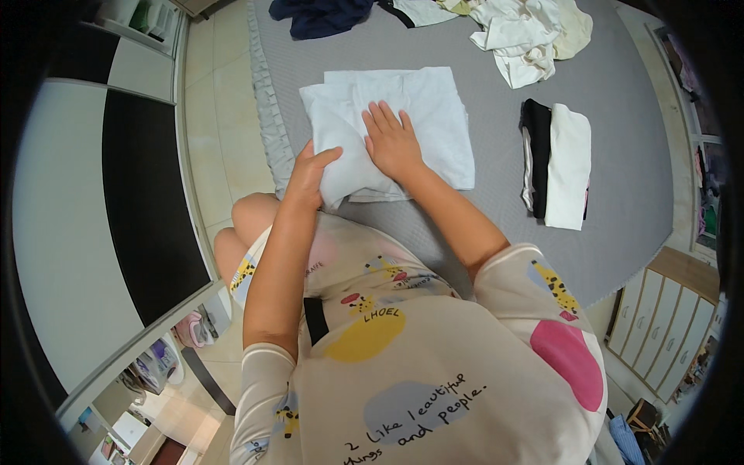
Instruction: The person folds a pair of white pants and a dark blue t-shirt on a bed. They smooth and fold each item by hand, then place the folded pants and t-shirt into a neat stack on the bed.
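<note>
A white cloth (438,128), partly folded with its left part lapped over, lies on the bed in front of me; its exact kind does not show. My left hand (312,174) grips its near left edge, thumb on top and the other fingers underneath. On the folded part rests my right hand (393,145), palm down and fingers stretched out, pressing the fabric.
To the right lie folded clothes, a white one (568,167) beside a black one (535,155). Rumpled white clothes (519,35) and a dark blue garment (322,17) are at the far side of the grey bed (496,209). A wardrobe (147,194) stands left, a drawer cabinet (659,325) right.
</note>
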A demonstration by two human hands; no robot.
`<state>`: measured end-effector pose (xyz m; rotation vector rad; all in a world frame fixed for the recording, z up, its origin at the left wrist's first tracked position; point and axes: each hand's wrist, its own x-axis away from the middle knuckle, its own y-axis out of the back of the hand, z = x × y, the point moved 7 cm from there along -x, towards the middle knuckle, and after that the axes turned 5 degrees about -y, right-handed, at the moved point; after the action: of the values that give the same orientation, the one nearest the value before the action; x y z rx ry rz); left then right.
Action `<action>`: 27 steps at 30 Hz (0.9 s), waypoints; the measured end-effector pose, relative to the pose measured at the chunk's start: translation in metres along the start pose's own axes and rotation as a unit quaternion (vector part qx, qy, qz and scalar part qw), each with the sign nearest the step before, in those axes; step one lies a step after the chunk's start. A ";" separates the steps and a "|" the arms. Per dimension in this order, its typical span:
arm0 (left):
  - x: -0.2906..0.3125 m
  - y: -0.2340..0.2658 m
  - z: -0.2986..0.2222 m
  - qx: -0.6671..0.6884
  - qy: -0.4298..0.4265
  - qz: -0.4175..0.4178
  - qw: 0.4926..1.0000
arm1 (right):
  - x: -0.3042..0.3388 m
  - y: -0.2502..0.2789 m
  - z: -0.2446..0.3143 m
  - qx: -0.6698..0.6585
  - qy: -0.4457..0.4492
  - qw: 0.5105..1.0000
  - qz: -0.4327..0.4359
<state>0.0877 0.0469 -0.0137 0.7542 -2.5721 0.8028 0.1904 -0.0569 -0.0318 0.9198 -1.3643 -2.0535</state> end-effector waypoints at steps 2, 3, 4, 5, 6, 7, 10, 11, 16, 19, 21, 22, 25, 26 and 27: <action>-0.005 -0.029 -0.005 -0.036 -0.025 0.028 0.999 | 0.030 0.012 -0.002 0.002 0.002 1.000 0.028; -0.009 -0.046 -0.006 -0.058 -0.039 0.052 0.996 | 0.045 0.021 -0.003 0.005 0.004 0.999 0.034; -0.013 -0.064 -0.005 -0.080 -0.054 0.075 0.993 | 0.057 0.028 -0.002 0.008 0.006 0.999 0.040; -0.018 -0.084 -0.001 -0.101 -0.068 0.099 0.988 | 0.070 0.034 -0.004 -0.004 -0.005 0.999 0.048; -0.026 -0.098 0.004 -0.203 -0.136 0.100 0.965 | 0.081 0.037 -0.004 -0.017 -0.011 0.998 0.057; -0.030 -0.115 0.013 -0.302 -0.200 0.099 0.927 | 0.090 0.039 -0.004 -0.028 -0.019 0.997 0.066; -0.029 -0.164 0.043 -0.490 -0.134 0.104 0.855 | 0.117 0.021 -0.010 -0.068 -0.101 0.972 0.201; -0.025 -0.178 0.047 -0.537 -0.072 0.116 0.833 | 0.130 0.009 -0.016 -0.091 -0.136 0.952 0.259; -0.029 -0.190 0.090 -0.607 -0.095 0.153 0.774 | 0.140 0.051 -0.001 -0.103 -0.024 0.992 0.072; -0.022 -0.191 0.091 -0.629 -0.133 0.165 0.748 | 0.147 0.071 0.001 -0.199 0.003 0.980 0.022; -0.015 -0.195 0.087 -0.623 -0.185 0.179 0.739 | 0.158 0.079 -0.013 -0.331 -0.081 0.937 0.079; -0.012 -0.197 0.085 -0.619 -0.210 0.184 0.734 | 0.161 0.084 -0.022 -0.393 -0.120 0.905 0.109; -0.006 -0.207 0.092 -0.647 -0.222 0.227 0.693 | 0.157 0.118 -0.067 -0.477 -0.243 0.841 0.079; -0.002 -0.210 0.095 -0.651 -0.219 0.237 0.687 | 0.156 0.125 -0.086 -0.546 -0.283 0.788 0.039; 0.003 -0.211 0.096 -0.656 -0.215 0.241 0.682 | 0.143 0.137 -0.098 -0.481 -0.273 0.833 -0.005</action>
<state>0.1921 -0.1594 0.0013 -0.2742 -2.7915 -1.2885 0.1788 -0.2678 0.0328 -0.1206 -0.3341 -2.6491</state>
